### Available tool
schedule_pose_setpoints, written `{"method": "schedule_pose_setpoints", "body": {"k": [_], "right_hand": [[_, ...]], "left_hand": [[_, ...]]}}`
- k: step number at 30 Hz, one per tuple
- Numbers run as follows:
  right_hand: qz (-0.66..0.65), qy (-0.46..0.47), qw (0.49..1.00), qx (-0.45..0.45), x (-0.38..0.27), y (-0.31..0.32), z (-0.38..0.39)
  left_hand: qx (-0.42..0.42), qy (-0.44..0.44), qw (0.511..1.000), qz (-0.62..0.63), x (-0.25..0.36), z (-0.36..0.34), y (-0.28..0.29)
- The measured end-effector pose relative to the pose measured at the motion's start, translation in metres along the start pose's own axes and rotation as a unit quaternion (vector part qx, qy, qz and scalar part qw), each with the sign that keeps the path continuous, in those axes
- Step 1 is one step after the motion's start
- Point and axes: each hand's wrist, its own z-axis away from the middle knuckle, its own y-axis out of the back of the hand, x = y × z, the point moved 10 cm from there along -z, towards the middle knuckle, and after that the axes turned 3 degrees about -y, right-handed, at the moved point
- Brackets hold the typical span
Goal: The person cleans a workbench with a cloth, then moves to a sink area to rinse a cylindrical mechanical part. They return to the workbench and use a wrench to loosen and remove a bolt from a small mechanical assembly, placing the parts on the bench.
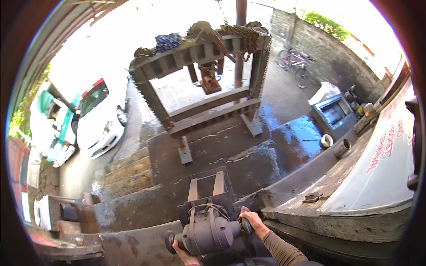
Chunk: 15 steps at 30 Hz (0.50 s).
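Close in front of me, at the bottom of the head view, is a grey bench grinder. It has a barrel-shaped motor body with a dark wheel at each end. A thin cable lies looped over its top. Two metal legs or rails and a dark plate stretch away from its far side. My left hand is closed round the left end, beside the wheel there; some of its fingers are hidden. At the other end, my right hand grips by the right wheel, with fingers curled over it.
A heavy steel press frame draped with chains stands ahead. White cars are parked left. On the right are a blue metal box, a short pipe, a concrete ledge and a sign panel. Steps drop at left.
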Motion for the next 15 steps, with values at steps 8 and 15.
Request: {"method": "schedule_pose_setpoints", "body": {"k": [8,15], "right_hand": [[0.015,0.063,0.996,0.06,-0.046,0.082,-0.002],[-0.075,0.168,0.982,0.041,-0.081,0.098,-0.009]], "left_hand": [[0.045,0.064,0.997,-0.004,-0.084,-0.036,-0.043],[-0.011,0.052,0.994,-0.094,-0.083,-0.062,-0.13]]}}
